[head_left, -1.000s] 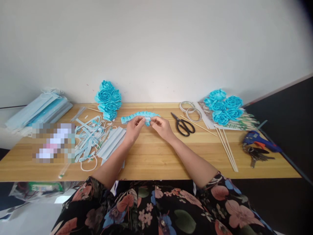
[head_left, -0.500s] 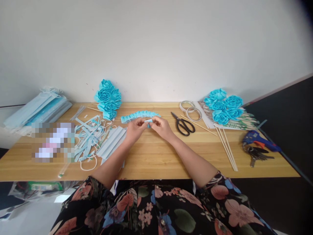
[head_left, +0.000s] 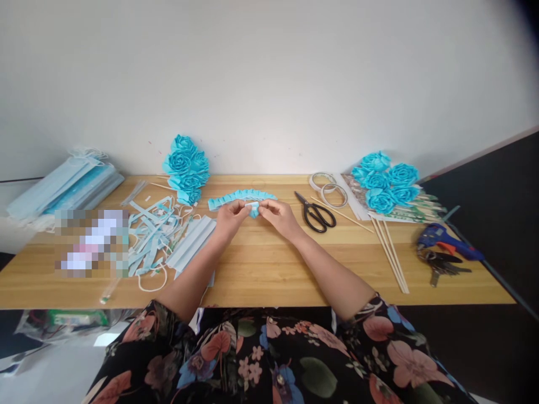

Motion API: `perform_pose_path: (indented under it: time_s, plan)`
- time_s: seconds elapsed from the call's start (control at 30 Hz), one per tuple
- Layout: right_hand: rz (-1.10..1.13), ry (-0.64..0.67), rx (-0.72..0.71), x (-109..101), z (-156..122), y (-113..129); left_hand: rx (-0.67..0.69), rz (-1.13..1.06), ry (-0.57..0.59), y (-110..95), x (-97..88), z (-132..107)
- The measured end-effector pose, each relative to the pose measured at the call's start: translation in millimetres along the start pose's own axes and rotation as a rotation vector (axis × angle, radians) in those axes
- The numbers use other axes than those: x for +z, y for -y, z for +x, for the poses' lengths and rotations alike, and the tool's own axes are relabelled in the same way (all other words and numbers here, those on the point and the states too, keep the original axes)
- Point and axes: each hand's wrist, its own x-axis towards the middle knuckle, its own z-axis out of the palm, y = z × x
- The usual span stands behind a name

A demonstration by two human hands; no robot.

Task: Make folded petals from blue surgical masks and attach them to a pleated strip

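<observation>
Along the bottom of the frame spreads a black floral garment (head_left: 252,359), printed with soft pink, blue and green blooms. A crinkled clear plastic bag (head_left: 37,325) shows at the lower left, below the smooth, wood-grained tabletop (head_left: 269,280). Toward the right edge lies a dark metal bunch of keys (head_left: 442,264), touching a blue plastic glue gun (head_left: 435,235) with an orange trigger. Slim, straight wooden sticks (head_left: 389,255) slant beside them. Left of centre, a pleated pale-blue mask sheet (head_left: 191,241) lies near a loose tangle of fabric strips (head_left: 149,241) and white cords.

At the middle of the frame, the left hand (head_left: 231,217) and the right hand (head_left: 278,216) nearly meet, fingertips pinched on a small folded blue piece (head_left: 253,210) between them. Just behind it curves a ruffled blue strip (head_left: 236,197); whether the two are joined, I cannot tell. To the right rest pointed scissors (head_left: 314,213) with black looped handles, and beyond them two ring-shaped tape rolls (head_left: 334,195).

Farther back, layered blue rosettes cluster at centre left (head_left: 187,168) and at right (head_left: 385,179). A soft mask stack (head_left: 67,185) fills the left edge, before the plain, pale wall (head_left: 269,84).
</observation>
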Motion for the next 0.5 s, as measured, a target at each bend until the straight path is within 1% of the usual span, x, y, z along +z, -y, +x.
perform_pose_path:
  time_s: [0.07, 0.13, 0.23, 0.33, 0.4, 0.5]
  plan:
    - [-0.019, -0.021, 0.000, 1.2, 0.5, -2.6, 0.004, 0.002, 0.004, -0.5, 1.2, -0.1]
    - [-0.023, -0.045, 0.005, 2.1, 1.2, -4.5, 0.030, -0.023, -0.024, -1.7, 2.1, -0.4]
    - [-0.021, -0.088, 0.021, 2.4, 2.1, -5.0, 0.084, -0.042, -0.130, -4.7, 1.7, -1.8]
    - [-0.031, -0.121, 0.023, 2.0, 2.4, -3.5, 0.130, 0.057, -0.215, -8.7, 1.0, -5.1]
    - [-0.041, -0.128, 0.018, 1.8, 2.2, -2.4, 0.179, 0.164, -0.209, -11.1, 1.7, -7.8]
    - [-0.047, -0.127, 0.003, 1.8, 1.8, -1.8, 0.293, 0.322, -0.161, -12.6, 3.5, -10.5]
